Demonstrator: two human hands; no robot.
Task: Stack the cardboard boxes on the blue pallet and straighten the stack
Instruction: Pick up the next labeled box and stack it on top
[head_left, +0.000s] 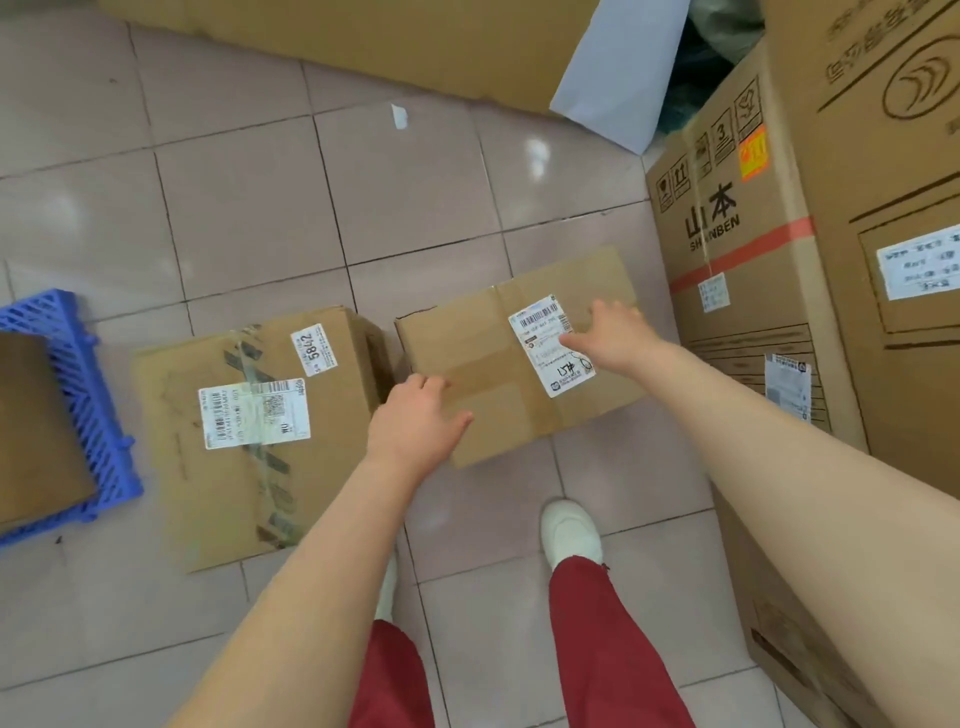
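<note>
Both hands reach down over a small cardboard box (498, 358) that sits on the tiled floor (249, 208). The left hand (415, 426) lies over the box's near left corner, fingers spread and loosely curved, not clamped on it. The right hand (615, 338) is at the box's far right side, beside a white shipping label (548, 345), fingers open and splayed; whether they touch the cardboard cannot be told.

Just to the left of this box, nearly touching it, a second cardboard box (249, 436) stands on the floor with two white labels and strips of tape on top. Further left, at the frame's edge, is the blue pallet (88, 415), with another brown box (36, 431) already resting on it.

To the right, tall printed cartons (753, 249) stand close by the small box. Flattened cardboard (363, 41) lies along the far side of the floor. Red trousers (608, 649) and a white shoe (569, 530) show below the arms.
</note>
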